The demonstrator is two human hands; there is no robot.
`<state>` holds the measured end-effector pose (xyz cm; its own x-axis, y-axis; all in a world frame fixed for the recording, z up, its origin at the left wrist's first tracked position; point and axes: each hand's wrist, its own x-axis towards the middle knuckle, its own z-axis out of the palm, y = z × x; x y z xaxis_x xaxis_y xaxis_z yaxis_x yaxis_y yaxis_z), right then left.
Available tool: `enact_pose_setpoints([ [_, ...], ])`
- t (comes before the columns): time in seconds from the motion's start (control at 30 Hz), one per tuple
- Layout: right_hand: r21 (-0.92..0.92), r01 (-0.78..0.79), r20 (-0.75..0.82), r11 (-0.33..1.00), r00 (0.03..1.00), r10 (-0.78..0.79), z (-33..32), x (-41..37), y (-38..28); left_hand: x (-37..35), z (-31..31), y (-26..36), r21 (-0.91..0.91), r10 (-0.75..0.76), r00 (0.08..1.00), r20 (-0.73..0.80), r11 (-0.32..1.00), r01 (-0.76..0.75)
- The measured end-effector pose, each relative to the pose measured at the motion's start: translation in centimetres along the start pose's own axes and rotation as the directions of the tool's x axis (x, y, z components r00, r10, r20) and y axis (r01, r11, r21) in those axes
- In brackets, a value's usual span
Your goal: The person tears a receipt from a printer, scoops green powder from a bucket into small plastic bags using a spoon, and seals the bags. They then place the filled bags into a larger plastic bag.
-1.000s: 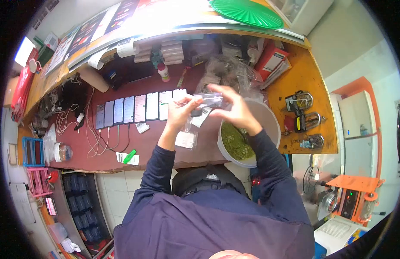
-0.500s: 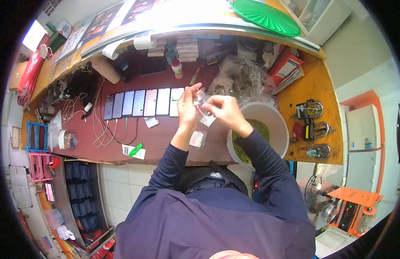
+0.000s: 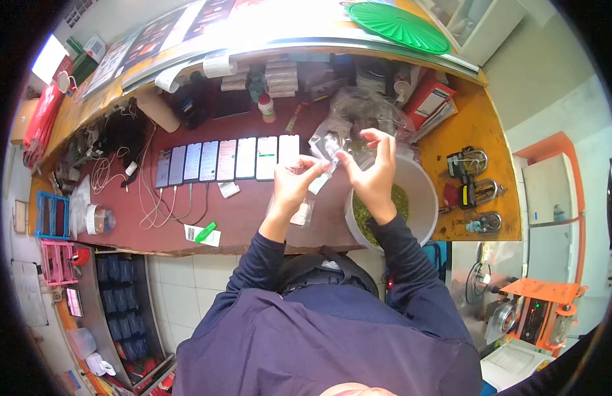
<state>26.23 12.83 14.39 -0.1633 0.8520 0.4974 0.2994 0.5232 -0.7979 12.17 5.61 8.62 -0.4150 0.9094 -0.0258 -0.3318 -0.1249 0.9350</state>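
Observation:
A small clear plastic bag (image 3: 329,146) is between my two hands, above the red-brown table top. My left hand (image 3: 294,190) pinches its lower edge between thumb and fingertips. On the other side, my right hand (image 3: 375,177) has its thumb against the bag and its fingers curved up and apart from the thumb. Glare on the film hides what the bag contains, if anything. Beneath my left hand lies a small clear packet (image 3: 302,212) with something white in it. Below my right forearm stands a white bucket (image 3: 421,204) partly filled with green, leafy bits.
A row of several lit phones (image 3: 226,159) lies to the left, with white charging cables (image 3: 149,206) below it. A green marker (image 3: 205,231) rests on a paper slip. Crumpled plastic bags (image 3: 378,112) pile up behind the bucket. Padlocks (image 3: 479,193) hang on the right-hand wood panel.
My hands have moved apart and lower, the right hand turning palm inward with its fingers raised. The plastic bag now stands up more between them. The view has shifted slightly.

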Motion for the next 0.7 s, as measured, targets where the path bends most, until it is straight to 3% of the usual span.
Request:
enact_pose_setpoints([
  [0.03,-0.081,0.136,0.082,0.987,0.988,-0.129,-0.6,-0.1,-0.1,0.0,0.2,0.0,0.101,0.119,0.993,0.019,0.988,-0.121],
  [0.07,-0.149,0.271,0.175,0.951,0.954,-0.244,-1.1,-0.3,-0.1,0.0,0.2,0.2,0.100,0.117,0.993,0.022,0.988,-0.118],
  [0.1,-0.123,0.242,0.330,0.962,0.925,-0.191,-1.6,-0.5,-0.2,-0.1,0.1,0.8,0.337,0.135,0.985,0.109,0.927,-0.164],
  [0.13,-0.129,0.237,0.327,0.963,0.927,-0.184,-1.9,-0.5,0.4,-0.3,0.3,1.5,0.547,0.131,0.971,0.202,0.807,-0.222],
  [0.2,0.072,0.144,0.504,0.987,0.848,-0.161,-2.7,0.4,1.7,-0.1,0.6,1.9,0.583,0.129,0.966,0.223,0.776,-0.239],
  [0.27,0.081,0.100,0.594,0.992,0.794,-0.129,-4.0,0.7,2.0,0.7,-0.3,1.3,0.465,-0.030,0.941,0.337,0.874,-0.138],
  [0.3,0.013,0.157,0.614,0.987,0.778,-0.132,-4.4,0.6,2.0,0.2,0.2,3.0,0.617,-0.054,0.922,0.384,0.757,-0.213],
  [0.33,-0.053,0.214,0.634,0.975,0.762,-0.132,-4.8,0.4,1.8,-0.1,0.7,3.1,0.617,-0.056,0.920,0.387,0.758,-0.213],
  [0.4,-0.112,0.239,0.598,0.965,0.792,-0.127,-4.5,-0.7,1.3,-0.8,2.1,2.7,0.756,0.117,0.841,0.528,0.387,-0.528],
  [0.43,-0.216,0.296,0.535,0.930,0.833,-0.141,-3.9,-1.3,1.4,-0.8,2.3,0.9,0.710,0.224,0.760,0.610,0.272,-0.650],
  [0.47,-0.320,0.340,0.471,0.884,0.867,-0.163,-3.3,-1.9,1.6,-0.4,1.9,-0.5,0.710,0.220,0.760,0.611,0.273,-0.650],
  [0.5,-0.369,0.351,0.372,0.860,0.905,-0.209,-2.8,-2.3,2.2,0.1,1.9,-0.9,0.725,0.281,0.723,0.631,0.117,-0.678],
  [0.53,-0.372,0.345,0.367,0.862,0.907,-0.204,-2.7,-2.4,3.1,0.6,2.0,-1.3,0.726,0.333,0.676,0.658,-0.041,-0.686],
  [0.57,-0.427,0.298,0.302,0.854,0.937,-0.176,-2.7,-2.3,4.1,1.3,1.9,-1.5,0.744,0.466,0.677,0.570,0.058,-0.666],
  [0.63,-0.514,0.196,0.251,0.835,0.965,-0.072,-3.4,-2.2,4.5,1.4,2.8,-2.2,0.731,0.510,0.659,0.554,0.081,-0.677],
  [0.67,-0.519,0.190,0.248,0.834,0.967,-0.066,-3.5,-2.2,4.7,1.3,3.3,-2.6,0.725,0.553,0.644,0.529,0.100,-0.682],
  [0.7,-0.425,0.072,0.216,0.902,0.976,0.024,-3.5,-2.2,5.0,0.7,4.5,-2.5,0.685,0.586,0.621,0.520,0.149,-0.714],
])
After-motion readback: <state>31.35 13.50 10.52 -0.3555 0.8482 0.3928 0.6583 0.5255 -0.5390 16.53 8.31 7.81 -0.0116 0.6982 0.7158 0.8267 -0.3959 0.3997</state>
